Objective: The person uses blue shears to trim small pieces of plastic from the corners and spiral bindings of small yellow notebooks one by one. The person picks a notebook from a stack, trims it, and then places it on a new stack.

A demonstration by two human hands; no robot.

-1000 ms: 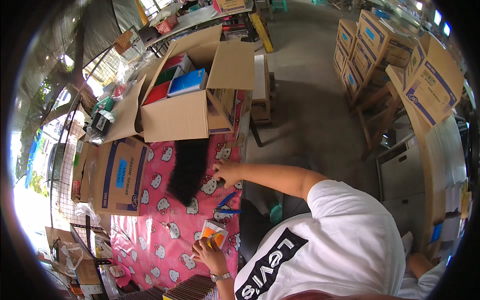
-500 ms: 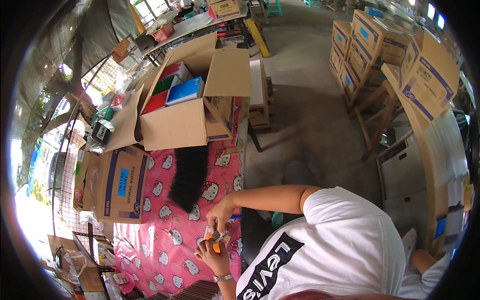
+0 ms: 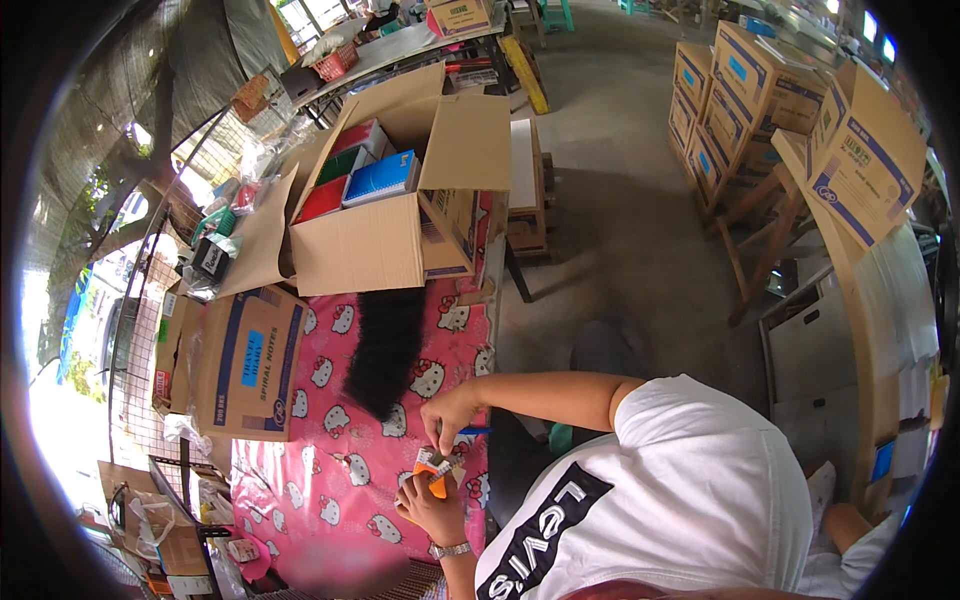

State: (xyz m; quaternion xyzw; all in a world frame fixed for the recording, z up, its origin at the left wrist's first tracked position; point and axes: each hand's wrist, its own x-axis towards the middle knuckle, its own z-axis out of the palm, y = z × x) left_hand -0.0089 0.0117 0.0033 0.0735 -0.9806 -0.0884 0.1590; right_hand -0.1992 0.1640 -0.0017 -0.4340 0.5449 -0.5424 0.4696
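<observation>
My left hand (image 3: 432, 508), with a metal-band watch at its wrist, is closed around a small orange object (image 3: 437, 485). White printed pieces (image 3: 430, 462) show along its upper side; its exact kind is too small to tell. Just above it, the fingers of my right hand (image 3: 450, 415) are pinched together and reach down to the white pieces. What they hold is hidden. A thin blue stick-like thing (image 3: 476, 430) juts out beside my right hand; I cannot tell whether it is held. Both hands are over the pink patterned tablecloth (image 3: 330, 465).
Beyond my hands lies a black bristle brush (image 3: 385, 350). Behind it an open carton (image 3: 357, 255) holds several spiral notebooks (image 3: 380, 180). A closed carton (image 3: 250, 365) stands at the left beside a wire mesh. Stacked cartons (image 3: 740, 120) and a wooden bench (image 3: 850, 280) stand at the right.
The whole view has shifted slightly to the right. The orange object has turned a little in my left hand, so more of its white printed pieces shows. My right fingers stay at its top.
</observation>
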